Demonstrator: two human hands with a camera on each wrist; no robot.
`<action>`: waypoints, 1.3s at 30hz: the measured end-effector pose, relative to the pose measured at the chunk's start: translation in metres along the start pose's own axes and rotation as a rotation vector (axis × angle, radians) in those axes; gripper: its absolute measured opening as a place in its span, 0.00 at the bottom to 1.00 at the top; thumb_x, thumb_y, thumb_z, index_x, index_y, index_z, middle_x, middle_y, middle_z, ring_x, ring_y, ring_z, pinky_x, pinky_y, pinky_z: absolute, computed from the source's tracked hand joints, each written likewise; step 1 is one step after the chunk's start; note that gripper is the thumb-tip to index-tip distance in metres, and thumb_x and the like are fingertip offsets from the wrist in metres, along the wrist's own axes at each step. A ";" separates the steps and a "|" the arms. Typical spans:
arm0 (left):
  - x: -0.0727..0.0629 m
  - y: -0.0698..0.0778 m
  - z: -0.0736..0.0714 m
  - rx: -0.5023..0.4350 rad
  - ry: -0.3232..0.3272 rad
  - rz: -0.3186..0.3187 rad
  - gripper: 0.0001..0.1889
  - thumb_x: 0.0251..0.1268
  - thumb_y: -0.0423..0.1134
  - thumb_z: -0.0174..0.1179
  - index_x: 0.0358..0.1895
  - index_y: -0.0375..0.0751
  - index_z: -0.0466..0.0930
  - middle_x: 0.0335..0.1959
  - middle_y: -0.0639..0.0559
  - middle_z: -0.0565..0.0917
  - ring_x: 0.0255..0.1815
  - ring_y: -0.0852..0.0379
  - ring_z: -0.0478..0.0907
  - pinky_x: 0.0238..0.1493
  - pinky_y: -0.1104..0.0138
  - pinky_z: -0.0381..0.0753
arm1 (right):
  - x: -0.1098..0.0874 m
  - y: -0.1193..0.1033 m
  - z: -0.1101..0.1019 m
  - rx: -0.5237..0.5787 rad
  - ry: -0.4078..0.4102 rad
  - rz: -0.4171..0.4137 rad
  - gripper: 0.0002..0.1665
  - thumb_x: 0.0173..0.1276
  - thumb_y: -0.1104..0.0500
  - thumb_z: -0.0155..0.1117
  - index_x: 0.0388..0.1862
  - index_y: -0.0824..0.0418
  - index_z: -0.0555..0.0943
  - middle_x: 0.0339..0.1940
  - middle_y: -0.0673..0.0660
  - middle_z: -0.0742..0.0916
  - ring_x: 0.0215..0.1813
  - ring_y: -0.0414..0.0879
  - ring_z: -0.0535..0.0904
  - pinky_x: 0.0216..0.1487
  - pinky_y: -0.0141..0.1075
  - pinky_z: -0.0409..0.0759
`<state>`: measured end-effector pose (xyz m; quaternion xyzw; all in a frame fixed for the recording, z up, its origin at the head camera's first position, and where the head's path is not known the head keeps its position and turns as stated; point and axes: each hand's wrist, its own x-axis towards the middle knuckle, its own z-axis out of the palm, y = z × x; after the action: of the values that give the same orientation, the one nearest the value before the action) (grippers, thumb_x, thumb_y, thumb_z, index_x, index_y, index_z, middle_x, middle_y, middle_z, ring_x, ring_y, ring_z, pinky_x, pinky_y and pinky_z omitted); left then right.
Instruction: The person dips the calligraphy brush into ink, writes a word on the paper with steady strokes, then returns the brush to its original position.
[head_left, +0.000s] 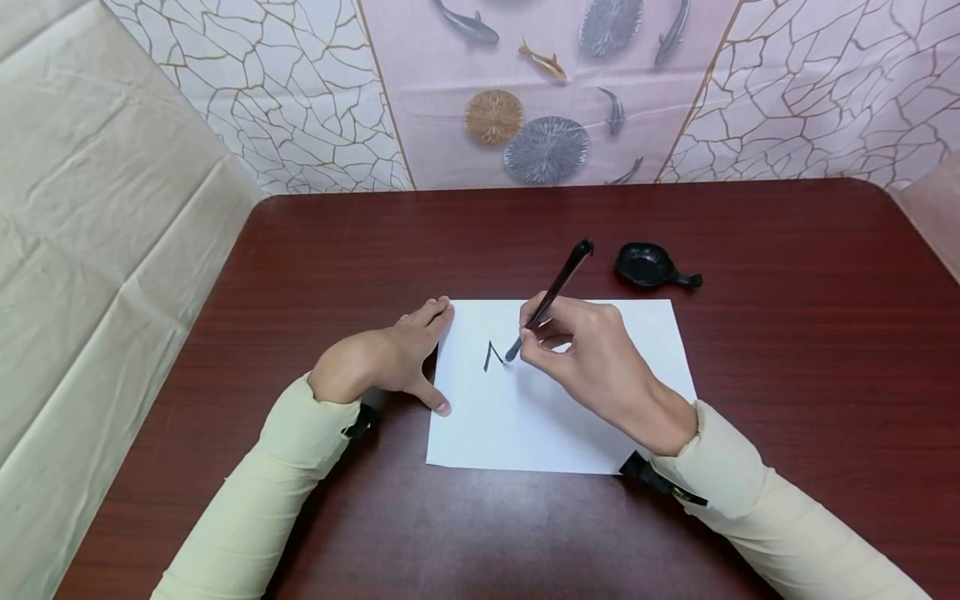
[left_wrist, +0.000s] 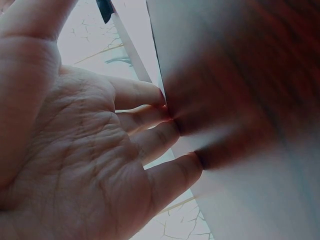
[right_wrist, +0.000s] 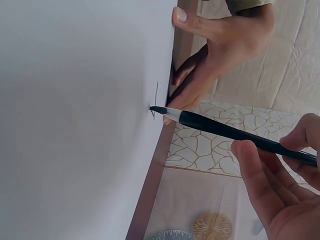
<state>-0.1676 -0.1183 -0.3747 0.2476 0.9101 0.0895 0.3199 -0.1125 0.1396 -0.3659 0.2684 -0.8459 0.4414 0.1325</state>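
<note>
A sheet of white paper (head_left: pixel 480 437) lies on the table before me. My right hand (head_left: pixel 592 350) pinches a black brush (head_left: pixel 558 283), its handle leaning up and away to the right. In the right wrist view the dark tip of the brush (right_wrist: pixel 215 128) meets the paper at a thin black zigzag stroke (head_left: pixel 491 354). Along the paper's left edge my left hand (head_left: pixel 401 354) rests with fingers spread, thumb and fingertips on the margin. The left wrist view shows the palm (left_wrist: pixel 80 145) with its fingertips down at the tabletop and the paper's edge.
Behind the paper, to the right, sits a small black dish (head_left: pixel 647 265) with a short handle. The dark red wooden table (head_left: pixel 360 250) reaches back to a patterned cloth (head_left: pixel 315 92). Pale fabric (head_left: pixel 90 250) hangs along the left side.
</note>
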 end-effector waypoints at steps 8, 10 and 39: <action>-0.001 0.000 -0.001 -0.017 0.004 -0.012 0.74 0.53 0.60 0.81 0.87 0.38 0.30 0.88 0.43 0.30 0.89 0.44 0.31 0.84 0.47 0.49 | 0.001 -0.005 -0.002 -0.019 -0.022 0.008 0.11 0.61 0.75 0.65 0.37 0.62 0.84 0.31 0.50 0.88 0.32 0.37 0.87 0.37 0.31 0.87; -0.001 0.000 -0.001 -0.016 0.006 -0.012 0.74 0.53 0.59 0.81 0.87 0.37 0.31 0.88 0.43 0.31 0.89 0.44 0.31 0.84 0.47 0.49 | 0.001 -0.006 -0.003 -0.018 -0.020 0.009 0.11 0.61 0.75 0.65 0.37 0.62 0.84 0.31 0.50 0.88 0.32 0.38 0.87 0.37 0.31 0.88; -0.001 0.001 0.000 -0.010 -0.002 -0.012 0.74 0.54 0.59 0.81 0.86 0.37 0.29 0.88 0.43 0.30 0.89 0.45 0.30 0.85 0.48 0.48 | 0.002 -0.004 -0.005 0.021 0.001 0.023 0.10 0.62 0.75 0.66 0.38 0.63 0.84 0.31 0.52 0.89 0.34 0.39 0.89 0.40 0.33 0.89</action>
<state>-0.1667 -0.1183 -0.3735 0.2407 0.9109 0.0918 0.3224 -0.1116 0.1414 -0.3593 0.2597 -0.8441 0.4521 0.1250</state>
